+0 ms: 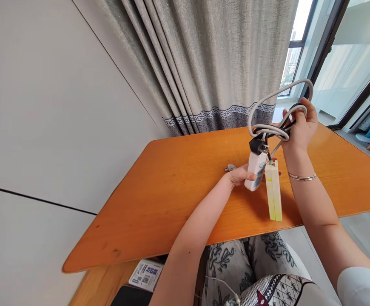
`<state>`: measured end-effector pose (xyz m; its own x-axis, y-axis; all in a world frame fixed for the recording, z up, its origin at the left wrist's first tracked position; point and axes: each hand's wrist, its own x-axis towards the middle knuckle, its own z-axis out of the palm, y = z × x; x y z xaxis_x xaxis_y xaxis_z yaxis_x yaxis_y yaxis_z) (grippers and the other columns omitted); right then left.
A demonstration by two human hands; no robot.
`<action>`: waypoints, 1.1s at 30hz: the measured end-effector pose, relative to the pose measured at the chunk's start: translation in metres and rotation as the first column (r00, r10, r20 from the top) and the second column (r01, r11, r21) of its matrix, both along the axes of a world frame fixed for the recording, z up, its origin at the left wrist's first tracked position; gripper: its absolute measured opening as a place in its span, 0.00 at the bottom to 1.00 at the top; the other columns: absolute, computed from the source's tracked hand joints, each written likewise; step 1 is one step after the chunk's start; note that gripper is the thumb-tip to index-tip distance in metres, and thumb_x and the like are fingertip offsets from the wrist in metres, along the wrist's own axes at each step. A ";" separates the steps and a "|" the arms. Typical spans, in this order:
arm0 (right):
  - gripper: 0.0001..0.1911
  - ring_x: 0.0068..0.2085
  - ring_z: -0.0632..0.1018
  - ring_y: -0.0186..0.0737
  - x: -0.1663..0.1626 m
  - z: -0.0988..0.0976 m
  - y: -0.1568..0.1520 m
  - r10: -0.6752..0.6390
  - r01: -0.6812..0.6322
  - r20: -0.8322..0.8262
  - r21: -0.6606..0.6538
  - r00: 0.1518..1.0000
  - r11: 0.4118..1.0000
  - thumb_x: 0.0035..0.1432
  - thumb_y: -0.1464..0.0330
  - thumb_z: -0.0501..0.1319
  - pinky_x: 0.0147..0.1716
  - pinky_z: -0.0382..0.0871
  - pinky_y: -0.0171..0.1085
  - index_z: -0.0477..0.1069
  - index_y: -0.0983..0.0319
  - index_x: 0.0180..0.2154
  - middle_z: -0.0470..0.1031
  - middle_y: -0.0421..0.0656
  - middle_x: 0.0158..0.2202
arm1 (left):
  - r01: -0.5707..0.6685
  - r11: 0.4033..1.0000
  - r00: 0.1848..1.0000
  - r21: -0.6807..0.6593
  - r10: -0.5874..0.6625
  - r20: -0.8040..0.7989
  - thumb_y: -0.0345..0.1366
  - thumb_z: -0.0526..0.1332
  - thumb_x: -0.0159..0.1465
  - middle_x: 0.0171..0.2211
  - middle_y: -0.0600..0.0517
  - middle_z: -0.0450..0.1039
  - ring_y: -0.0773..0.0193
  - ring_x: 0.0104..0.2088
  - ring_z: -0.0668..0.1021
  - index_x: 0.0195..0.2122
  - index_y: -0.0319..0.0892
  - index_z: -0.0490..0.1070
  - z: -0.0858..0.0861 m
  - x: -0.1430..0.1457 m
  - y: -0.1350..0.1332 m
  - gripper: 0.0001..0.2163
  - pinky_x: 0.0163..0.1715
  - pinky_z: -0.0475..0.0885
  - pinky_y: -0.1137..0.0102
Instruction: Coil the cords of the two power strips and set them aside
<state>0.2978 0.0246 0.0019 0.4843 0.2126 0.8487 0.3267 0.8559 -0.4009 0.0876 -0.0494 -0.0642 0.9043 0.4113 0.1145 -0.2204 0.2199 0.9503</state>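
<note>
My right hand (300, 127) is raised above the orange table (172, 187) and is closed round a bundle of looped white and black cables (272, 129). Two power strips hang from the bundle: a white one (255, 171) with a black plug (257, 145) in its top end, and a yellowish one (273, 196) beside it. My left hand (240, 174) is closed on the white power strip from the left side. A small grey plug (230, 168) lies on the table just behind my left hand.
A grey curtain (210, 63) hangs behind the table against a white wall (44, 106). A window and glass door (328, 51) are at the right. A printed white box (146, 274) lies under the table's near edge.
</note>
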 end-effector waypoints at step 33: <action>0.11 0.34 0.79 0.33 -0.075 -0.109 0.011 0.331 -0.705 -0.647 -0.703 0.687 0.089 0.56 0.75 0.65 0.39 0.75 0.33 0.72 0.61 0.41 0.78 0.42 0.35 | -0.989 0.089 0.038 0.120 0.927 -0.373 0.32 0.66 0.56 0.35 0.48 0.80 0.63 0.28 0.79 0.46 0.38 0.75 -0.007 -0.191 0.032 0.16 0.28 0.76 0.71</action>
<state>0.2227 0.0355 -0.1072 0.0344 0.9765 -0.2127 -0.3091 -0.1920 -0.9315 -0.1032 -0.0171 -0.0710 -0.3555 0.9167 -0.1823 -0.0887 0.1611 0.9829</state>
